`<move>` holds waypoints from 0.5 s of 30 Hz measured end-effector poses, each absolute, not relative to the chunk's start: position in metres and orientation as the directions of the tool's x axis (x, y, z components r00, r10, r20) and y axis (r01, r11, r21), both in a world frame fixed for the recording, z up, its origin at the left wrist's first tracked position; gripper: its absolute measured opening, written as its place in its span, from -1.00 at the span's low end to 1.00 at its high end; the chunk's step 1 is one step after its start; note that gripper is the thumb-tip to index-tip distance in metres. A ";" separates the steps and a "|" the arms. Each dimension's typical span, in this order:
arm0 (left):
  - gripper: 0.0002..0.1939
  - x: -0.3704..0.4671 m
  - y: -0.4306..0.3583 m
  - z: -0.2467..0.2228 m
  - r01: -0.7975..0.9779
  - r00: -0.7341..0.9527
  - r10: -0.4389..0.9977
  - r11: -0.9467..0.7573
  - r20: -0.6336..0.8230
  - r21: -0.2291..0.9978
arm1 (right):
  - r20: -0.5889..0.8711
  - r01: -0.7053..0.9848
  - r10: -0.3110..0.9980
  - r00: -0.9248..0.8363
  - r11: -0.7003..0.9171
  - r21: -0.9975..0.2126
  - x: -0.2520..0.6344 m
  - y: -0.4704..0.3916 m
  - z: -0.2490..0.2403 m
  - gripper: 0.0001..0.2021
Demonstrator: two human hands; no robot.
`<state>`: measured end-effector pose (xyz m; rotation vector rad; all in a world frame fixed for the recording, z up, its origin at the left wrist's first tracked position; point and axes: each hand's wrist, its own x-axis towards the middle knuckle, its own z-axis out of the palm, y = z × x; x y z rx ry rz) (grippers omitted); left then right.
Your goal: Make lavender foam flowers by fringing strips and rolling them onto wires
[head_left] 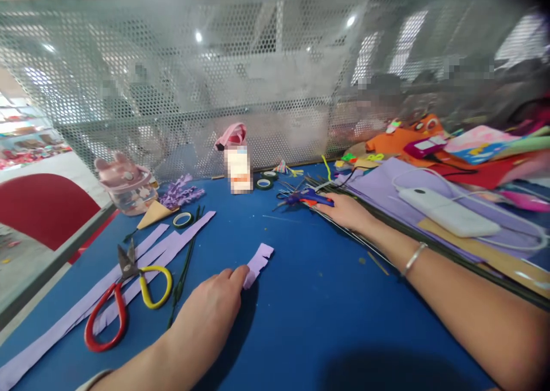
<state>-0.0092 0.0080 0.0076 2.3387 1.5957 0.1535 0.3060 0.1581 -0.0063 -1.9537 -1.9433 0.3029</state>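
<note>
A short fringed purple strip point(258, 263) is pinned flat to the blue worktop point(309, 311) near the lower middle of the frame, its near end held under the fingertips of the left hand point(212, 305); the fingers are pressed together and laid palm-down, seemingly so that the light piece is kept from shifting. The right hand point(346, 212) is stretched out to the centre right, curled loosely over the grip of a blue glue gun point(307, 196) that lies on a bundle of thin green wires point(365, 239); whether it is fully clasped cannot be told. Red-and-yellow scissors point(124, 296) are left lying closed on long purple strips point(141, 259) at lower left, within easy reach. Green tape rolls point(183, 219) are set further back, and a white power bank point(447, 210) is rested on purple sheets point(382, 187) at the right.
</note>
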 end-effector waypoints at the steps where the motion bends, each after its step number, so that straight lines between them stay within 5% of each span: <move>1: -0.66 -0.011 0.010 0.008 0.870 0.367 0.929 -0.321 -0.058 0.374 | 0.124 0.860 0.990 0.062 0.010 -0.511 0.306 0.158 -0.004 -0.61; 5: -0.72 -0.024 0.026 0.008 0.675 0.256 0.957 -0.073 -0.139 0.735 | 0.104 0.332 0.972 0.212 0.029 -0.943 0.305 0.154 0.004 -0.72; 8: -0.77 -0.031 0.033 0.007 0.617 0.173 0.944 0.119 -0.281 0.778 | 0.009 -0.086 0.984 0.179 0.025 -0.996 0.302 0.150 0.009 -0.84; 10: -0.80 -0.032 0.030 0.007 0.738 0.145 0.955 0.069 -0.258 0.671 | -0.027 -0.183 0.994 0.104 -0.008 -0.983 0.300 0.147 0.012 -0.91; 15: -0.72 -0.025 0.019 0.011 0.977 0.153 0.988 -0.154 0.015 0.147 | -0.098 -0.196 0.976 -0.196 -0.137 -0.971 0.292 0.138 0.013 -0.85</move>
